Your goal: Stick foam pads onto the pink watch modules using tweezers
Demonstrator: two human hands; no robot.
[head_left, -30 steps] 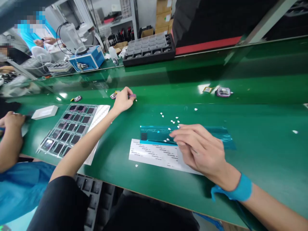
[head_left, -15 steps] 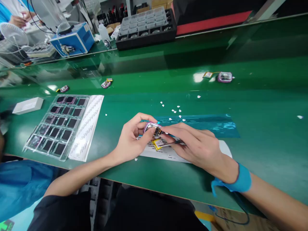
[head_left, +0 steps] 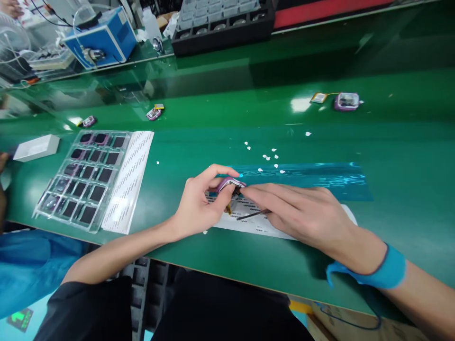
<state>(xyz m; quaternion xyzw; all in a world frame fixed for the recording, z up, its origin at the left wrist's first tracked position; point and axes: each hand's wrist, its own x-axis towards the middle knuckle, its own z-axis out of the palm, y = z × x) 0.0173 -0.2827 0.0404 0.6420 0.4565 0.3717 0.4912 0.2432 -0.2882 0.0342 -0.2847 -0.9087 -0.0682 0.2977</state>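
Observation:
My left hand [head_left: 199,201] grips a small purple-rimmed device [head_left: 227,183] between thumb and fingers, its rim tilted up. A yellow battery [head_left: 228,208] hangs beneath it, seen nearly edge-on. My right hand [head_left: 302,208], with a blue wrist strap [head_left: 386,267], holds dark tweezers [head_left: 253,214] whose tip points left below the device. Its fingertips touch the device's right edge. Under both hands lies a white printed sheet [head_left: 263,227], beside a blue transparent film [head_left: 320,182]. Small white stickers [head_left: 276,157] are scattered behind the film.
At left are a clear tray [head_left: 99,213] of dark screens, a printed sheet [head_left: 130,184] and a white box [head_left: 36,148]. Similar devices [head_left: 347,101] lie farther back. A blue machine [head_left: 101,40] and a black tray [head_left: 223,31] stand behind. Another person's hand shows top left.
The device has tilted in my left hand, and the battery has turned edge-on. The tweezers' tip is now apart from the battery. The camera view has shifted.

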